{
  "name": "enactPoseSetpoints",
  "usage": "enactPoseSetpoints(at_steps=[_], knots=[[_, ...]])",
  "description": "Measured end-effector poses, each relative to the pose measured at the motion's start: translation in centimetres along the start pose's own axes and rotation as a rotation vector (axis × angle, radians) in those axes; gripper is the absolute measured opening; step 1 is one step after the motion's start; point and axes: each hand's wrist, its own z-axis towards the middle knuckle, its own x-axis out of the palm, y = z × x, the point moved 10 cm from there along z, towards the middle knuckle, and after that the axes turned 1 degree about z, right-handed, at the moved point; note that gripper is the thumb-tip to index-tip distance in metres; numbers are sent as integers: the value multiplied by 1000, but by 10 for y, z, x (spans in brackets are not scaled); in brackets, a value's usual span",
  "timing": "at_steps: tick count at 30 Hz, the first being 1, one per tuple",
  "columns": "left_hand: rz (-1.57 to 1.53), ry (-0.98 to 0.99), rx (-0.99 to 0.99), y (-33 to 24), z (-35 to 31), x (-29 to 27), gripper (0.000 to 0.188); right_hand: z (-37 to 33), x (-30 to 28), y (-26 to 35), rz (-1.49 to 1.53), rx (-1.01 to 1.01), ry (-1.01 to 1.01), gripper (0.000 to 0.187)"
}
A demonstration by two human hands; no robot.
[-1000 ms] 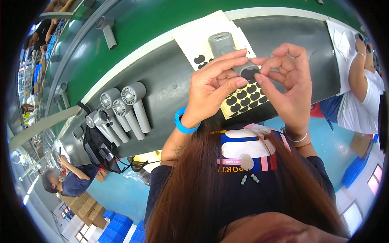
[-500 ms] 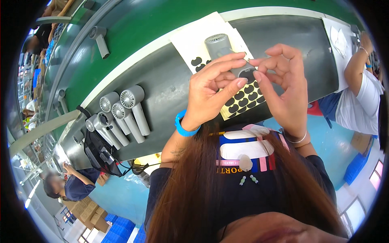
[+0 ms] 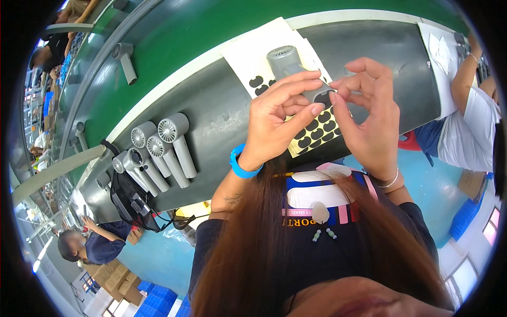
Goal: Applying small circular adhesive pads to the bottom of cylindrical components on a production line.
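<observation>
A grey handheld fan [image 3: 285, 62] lies tilted over the sticker sheets, its round grille away from me and its handle end toward me. My left hand [image 3: 272, 119] is closed round the handle, with fingers over the top and thumb below. A black sticker [image 3: 322, 96] covers the handle's end face. My right hand [image 3: 376, 113] pinches at this sticker's edge with thumb and forefinger, the other fingers curled loosely above. Beneath my hands lies a pale yellow sheet [image 3: 292, 150] with rows of black notched oval stickers [image 3: 311, 126]. Part of the handle is hidden by my left fingers.
Several grey handheld fans [image 3: 173, 128] lie at the left on the dark worktable [image 3: 222, 105], beside a black bag [image 3: 127, 198] with cables. Another fan [image 3: 125, 63] is on the green conveyor belt [image 3: 174, 47]. A co-worker in white [image 3: 467, 124] sits at the right.
My right thumb and forefinger have shifted slightly at the sticker's edge, exposing more of the handle end. The fan on the green belt has moved a little toward the lower left.
</observation>
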Motion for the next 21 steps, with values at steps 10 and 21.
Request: enactPoseSetpoints(at_steps=[10, 21], knots=[[51, -93, 16, -19, -4, -11, 29, 18, -13, -20, -93, -61, -1, 56], [201, -187, 226, -24, -8, -19, 28, 23, 84, -32, 58, -317, 288, 46]])
